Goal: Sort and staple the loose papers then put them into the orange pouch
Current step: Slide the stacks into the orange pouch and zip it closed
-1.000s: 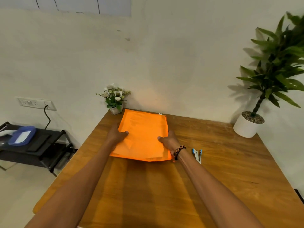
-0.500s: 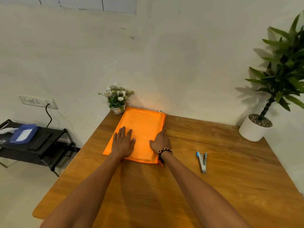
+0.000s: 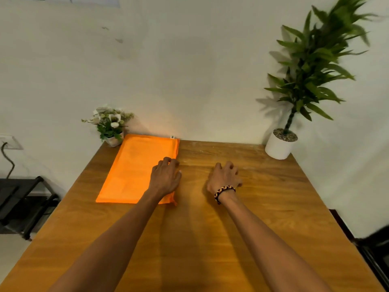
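Fingers (image 3: 168,162): my left ones lie loosely bent on the pouch's right edge, gripping nothing; my right ones curl loosely over bare wood, also empty.
Left hand (image 3: 165,178): resting on the pouch (image 3: 134,171), I judge to keep it flat and steady.
Right hand (image 3: 224,175): on the table (image 3: 273,207), just right of the pouch and apart from it; a braided bracelet (image 3: 224,191) sits on the wrist.
Pouch place: far left of the table, its far end against the wall, beside the flower pot (image 3: 110,125).
Papers: none showing loose, so I judge they are inside and the job nearly done.
Stapler: not in view.
Counts: one pouch, two hands, one flower pot, one tall plant (image 3: 294,114) at far right.
Head view: the only one.
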